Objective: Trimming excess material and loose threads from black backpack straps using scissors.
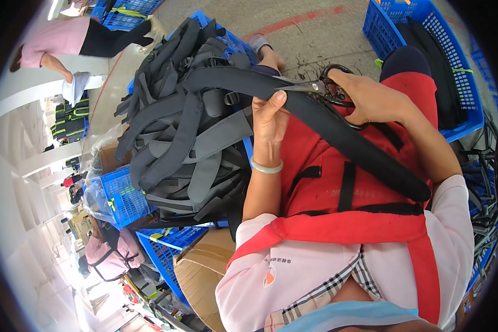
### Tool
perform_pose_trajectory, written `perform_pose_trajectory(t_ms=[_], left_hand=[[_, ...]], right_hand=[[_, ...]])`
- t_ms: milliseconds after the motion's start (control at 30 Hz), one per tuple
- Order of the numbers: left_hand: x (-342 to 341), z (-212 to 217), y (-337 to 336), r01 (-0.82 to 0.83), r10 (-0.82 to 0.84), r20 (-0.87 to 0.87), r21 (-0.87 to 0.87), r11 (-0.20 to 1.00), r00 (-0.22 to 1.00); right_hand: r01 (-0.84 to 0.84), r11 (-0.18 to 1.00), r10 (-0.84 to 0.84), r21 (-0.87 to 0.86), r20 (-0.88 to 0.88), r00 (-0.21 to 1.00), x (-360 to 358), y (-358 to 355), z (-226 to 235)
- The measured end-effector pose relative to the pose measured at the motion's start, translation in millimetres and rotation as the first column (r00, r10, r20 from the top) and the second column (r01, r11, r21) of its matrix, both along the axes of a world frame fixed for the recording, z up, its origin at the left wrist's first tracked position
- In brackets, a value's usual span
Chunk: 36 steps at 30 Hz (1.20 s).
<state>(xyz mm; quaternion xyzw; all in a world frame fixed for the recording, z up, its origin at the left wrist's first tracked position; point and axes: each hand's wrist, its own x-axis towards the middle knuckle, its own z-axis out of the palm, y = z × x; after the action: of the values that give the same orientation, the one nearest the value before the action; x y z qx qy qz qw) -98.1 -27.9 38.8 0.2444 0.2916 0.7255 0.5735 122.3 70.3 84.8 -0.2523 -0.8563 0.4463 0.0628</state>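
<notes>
A long dark padded shoulder strap (348,138) lies slantwise over my lap, on my red apron (315,191). My left hand (270,115) pinches the strap's near edge, thumb on top, close to the scissor tips. In my right hand (373,98) are metal scissors (314,87) with black handles, my fingers through the loops. Their blades point left and lie across the strap, appearing nearly closed. The strap's far end reaches a heap of dark grey straps (205,144) with black buckles, piled high over a blue crate (218,32) on my left.
Another blue crate (465,130) at the right holds black padded pieces (434,72). Dark thread scraps (307,66) litter the concrete floor. At upper left a person in pink (66,36) carries something white. Lower left, a cardboard box (207,268) stands beside a blue crate (160,260).
</notes>
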Motion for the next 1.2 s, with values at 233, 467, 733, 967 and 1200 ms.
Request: perform_pose_trajectory(t_ms=[233, 467, 733, 967, 1200], left_hand=[[-1, -4, 1, -0.004, 0.005, -0.028, 0.025, 1.0, 1.0], [3, -5, 1, -0.024, 0.023, -0.054, -0.029, 0.999, 0.998], [5, 10, 4, -0.056, 0.056, -0.005, -0.061, 0.997, 0.998], [-11, 21, 15, -0.077, 0.077, 0.003, -0.022, 0.997, 0.997], [-11, 11, 11, -0.121, 0.119, -0.031, -0.036, 0.992, 0.992]], right_hand=[[-0.014, 1.0, 0.016, -0.015, 0.105, 0.994, -7, 1, 3], [0.06, 0.983, -0.046, 0.174, -0.081, 0.996, -5, -2, -10], [0.106, 0.989, -0.105, -0.1, 0.014, 0.994, -15, -1, 3], [0.096, 0.993, -0.09, 0.07, -0.084, 0.992, -12, 1, -20], [0.057, 0.988, -0.043, 0.145, -0.1, 0.994, -29, 7, -7]])
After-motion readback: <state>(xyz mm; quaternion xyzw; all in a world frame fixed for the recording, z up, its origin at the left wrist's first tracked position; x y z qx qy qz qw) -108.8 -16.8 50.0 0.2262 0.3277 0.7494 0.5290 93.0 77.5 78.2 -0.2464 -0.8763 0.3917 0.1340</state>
